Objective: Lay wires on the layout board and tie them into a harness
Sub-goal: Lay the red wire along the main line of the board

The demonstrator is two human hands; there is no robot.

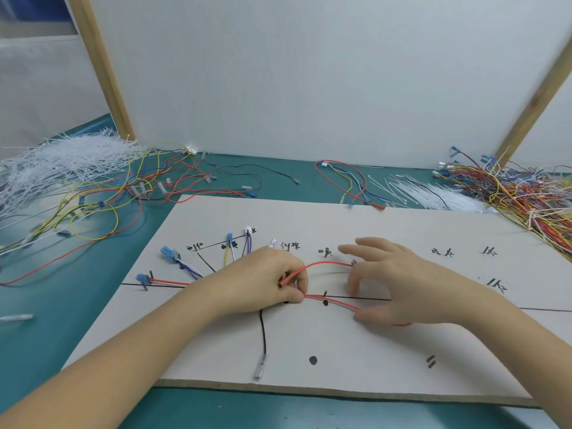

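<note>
The pale layout board [356,345] lies on the green table, marked with black lines, dots and handwritten labels. Several wires fan out on its left part: a red wire with a blue terminal [143,278], purple-white wires [188,269], a yellow-white pair [229,253] and a black wire [263,335] running toward me. My left hand [269,283] pinches a red wire [322,264] near its bare end, where the wires meet. My right hand [399,286] hovers with fingers spread over the same red wire, its thumb touching the wire's lower run [337,303].
A heap of white cable ties [58,162] and loose coloured wires [123,193] lies at the back left. More ties [433,193] and a big multicoloured wire bundle [526,193] sit at the back right. A white partition stands behind the table.
</note>
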